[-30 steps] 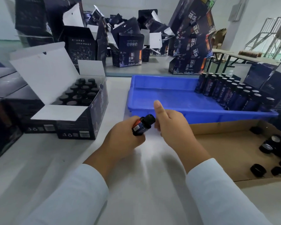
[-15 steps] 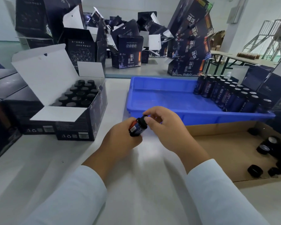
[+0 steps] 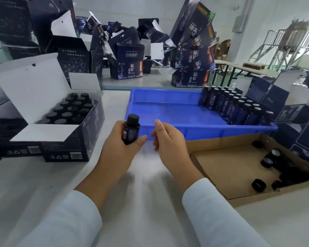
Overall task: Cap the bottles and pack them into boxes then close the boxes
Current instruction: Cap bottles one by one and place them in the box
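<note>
My left hand (image 3: 119, 148) grips a small dark bottle (image 3: 131, 130) upright, its black cap on. Just to its right, my right hand (image 3: 169, 139) hovers apart from the bottle, fingers loosely curled and holding nothing. An open dark box (image 3: 73, 138) at the left holds several capped bottles (image 3: 68, 109), its white lid flap standing up. The blue tray (image 3: 168, 111) behind my hands has several uncapped bottles (image 3: 235, 107) lined along its right side. Loose black caps (image 3: 268, 163) lie in the brown cardboard tray (image 3: 221, 168) at the right.
Dark closed boxes (image 3: 0, 111) sit at the far left. Many open and stacked dark boxes (image 3: 127, 63) crowd the back of the table. More dark boxes (image 3: 300, 125) stand at the right edge. A folding table (image 3: 243, 68) stands in the far room.
My right hand has let go of the cap and drawn back to the right. My left hand has turned the bottle from tilted to upright and lifted it slightly.
</note>
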